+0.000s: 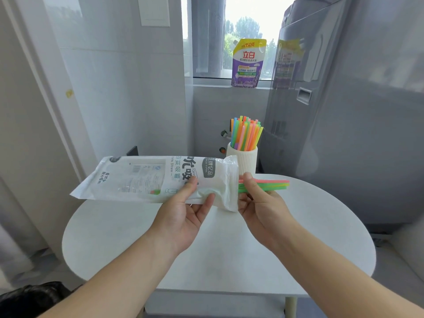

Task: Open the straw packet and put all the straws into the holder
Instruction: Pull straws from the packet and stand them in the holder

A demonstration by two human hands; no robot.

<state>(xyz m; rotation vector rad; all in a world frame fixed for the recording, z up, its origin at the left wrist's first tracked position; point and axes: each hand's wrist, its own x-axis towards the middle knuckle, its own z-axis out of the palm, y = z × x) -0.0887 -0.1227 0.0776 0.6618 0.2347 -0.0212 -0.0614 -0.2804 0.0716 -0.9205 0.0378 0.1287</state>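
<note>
A white plastic straw packet [142, 177] is held level above the round white table [220, 244], its open end facing right. My left hand [188, 210] grips the packet near that open end, thumb on top. My right hand [259, 200] pinches a few straws [273, 185], pink and green, that stick out to the right just outside the packet's mouth. A cream ribbed holder [246, 160] stands at the table's far edge, with several coloured straws [246, 133] upright in it. The packet looks nearly flat.
A grey washing machine [344, 111] rises close on the right behind the table. A purple and yellow detergent pouch [249, 63] stands on the window sill. A white wall and door frame close off the left side. A dark object [29, 297] lies low at the left.
</note>
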